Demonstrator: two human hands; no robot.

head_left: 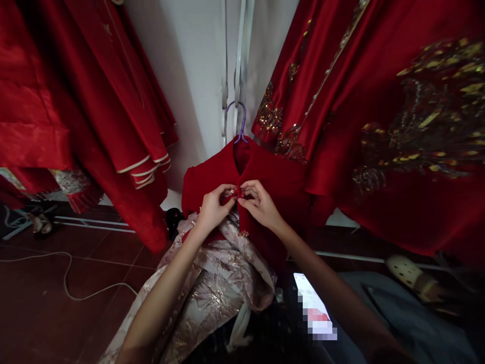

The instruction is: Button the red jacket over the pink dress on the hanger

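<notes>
A red jacket (276, 177) with an open V neck hangs from a purple wire hanger (243, 121). Both my hands meet at its front opening, just below the neck. With bent fingers, my left hand (216, 208) pinches the left side of a small beaded fastening (238, 192). My right hand (260, 205) pinches the same fastening from the right, fingertips almost touching those of the left. Its exact shape is partly covered by the fingers. Lower on the front edge sits another small ornament (243, 233). Pale pink and gold brocade cloth (212, 288) is bunched beneath the jacket and my forearms.
Red garments (125, 101) hang at left, and gold-embroidered red ones (379, 111) at right. A lit phone (312, 308) lies below my right forearm. A white cable (70, 273) crosses the tiled floor, and a spotted shoe (403, 270) rests at right.
</notes>
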